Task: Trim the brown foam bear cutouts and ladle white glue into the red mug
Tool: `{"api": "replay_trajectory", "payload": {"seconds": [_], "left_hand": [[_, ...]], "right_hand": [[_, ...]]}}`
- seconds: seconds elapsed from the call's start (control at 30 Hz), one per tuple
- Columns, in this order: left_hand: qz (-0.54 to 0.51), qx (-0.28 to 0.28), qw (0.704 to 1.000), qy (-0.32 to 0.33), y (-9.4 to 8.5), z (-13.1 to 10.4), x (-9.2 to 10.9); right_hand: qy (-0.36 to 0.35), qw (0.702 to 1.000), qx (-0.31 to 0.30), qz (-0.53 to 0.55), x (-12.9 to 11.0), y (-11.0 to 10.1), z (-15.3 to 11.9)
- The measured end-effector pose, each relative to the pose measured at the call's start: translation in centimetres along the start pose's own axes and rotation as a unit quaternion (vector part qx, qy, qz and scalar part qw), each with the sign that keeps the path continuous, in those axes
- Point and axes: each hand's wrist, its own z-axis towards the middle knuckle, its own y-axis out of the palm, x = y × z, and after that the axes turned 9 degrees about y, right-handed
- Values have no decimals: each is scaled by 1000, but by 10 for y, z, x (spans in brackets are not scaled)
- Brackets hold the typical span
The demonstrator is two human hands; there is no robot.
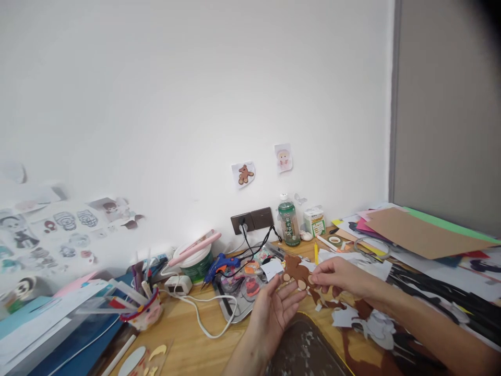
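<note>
the right hand (338, 277) is nearly closed, pinching the right side of a brown paper bear (298, 272) between thumb and fingers, holding it up over the worktop (191, 347). the left hand (274, 309) is open, palm up, fingers loosely spread just below the bear; i can't tell whether they touch it. under the hands, at the near side, lies a dark mat (307, 347). left of the bear there's a tray (247, 308) of small coloured pieces, with a blue glue gun (222, 265) at its far left corner. the green bottle (288, 224) and a small box (315, 222) stand beyond, by the wall (188, 104). a pen cup (145, 312) sits to the left, and coloured sheets (426, 232) are piled at the far right.
</note>
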Motion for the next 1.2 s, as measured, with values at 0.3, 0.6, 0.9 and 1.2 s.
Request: {"api": "replay_trajectory", "payload": {"seconds": [0.3,0.6,0.9,1.2], "left_hand": [[9,-2,1000,-1,1,-1,0],[12,13,1000,14,5,-5,-1],[41,7,997,62,7,-8,-4],[35,21,997,63,6,-7,-8]], "right_hand": [[6,1000,6,0,-3,2,-3],[6,1000,18,11,-4,5,-3],[-2,1000,19,17,-2,7,-3],[-2,1000,5,10,1,8,-2]]}}
